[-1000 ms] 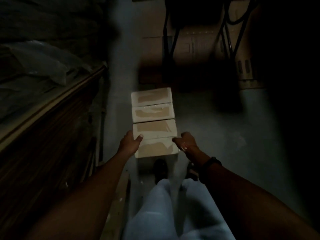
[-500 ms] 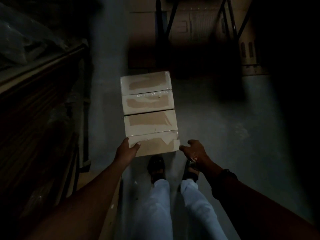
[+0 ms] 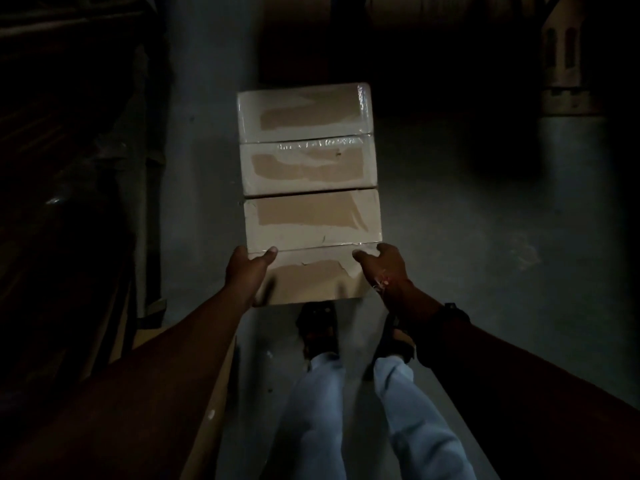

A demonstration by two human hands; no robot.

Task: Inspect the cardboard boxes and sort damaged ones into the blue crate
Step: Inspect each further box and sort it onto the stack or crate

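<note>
Single head-worn wide-angle view, facing forward and steeply down, close over the wearer's forearms (image 3: 194,341), stack of cardboard boxes (image 3: 308,202) at centre frame, dim floor (image 3: 467,254) and legs (image 3: 322,410) beneath, edges dark

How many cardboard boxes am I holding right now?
4, in one line leading away: the nearest box between the left hand and right hand, then the second box, the third box and the farthest box. Others may be hidden underneath.

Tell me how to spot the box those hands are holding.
Find the row of four pale boxes held above the grey floor. The nearest box is at the person's end of the row. Unlike its neighbours, it has the left hand and right hand gripping its sides, thumbs on top.
</note>
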